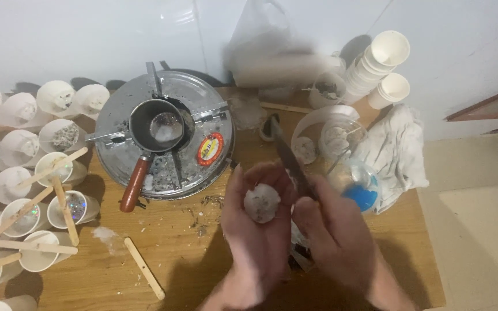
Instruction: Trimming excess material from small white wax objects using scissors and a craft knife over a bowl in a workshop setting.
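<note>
My left hand (257,230) is closed around a small white waxy lump (261,203), held up over the wooden table (174,253). My right hand (332,230) grips a dark-bladed knife (288,154) whose blade points up and away, next to the lump. Both hands hover near the table's front middle. A round metal stove (165,135) stands behind them to the left, with a small pot (159,125) of pale melted stuff on it; the pot's handle (134,184) is reddish-brown wood.
Several white paper cups (53,167), some crossed by wooden sticks, crowd the left side. A loose stick (144,268) lies near the front. Stacked cups (384,63), a plastic bag (263,40), glass bowls (329,138) and a white cloth (396,150) sit at the back right.
</note>
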